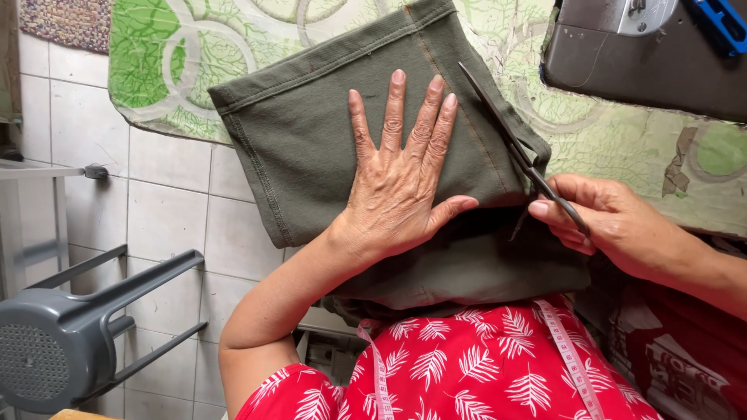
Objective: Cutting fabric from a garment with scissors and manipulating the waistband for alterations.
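Note:
An olive-green folded garment [303, 148] lies over the table's edge, hanging toward my lap. My left hand [397, 179] presses flat on it, fingers spread and pointing away from me. My right hand [607, 222] grips the handles of dark scissors [513, 144], whose long blades lie along the garment's right edge near a stitched seam. A pink measuring tape [572, 358] hangs around my neck over a red dress with white leaf print.
The table carries a green and white patterned cloth [622, 140]. A sewing machine base [646, 62] sits at the top right. A grey plastic stool [70, 334] lies tipped on the tiled floor at left, beside a metal frame [39, 194].

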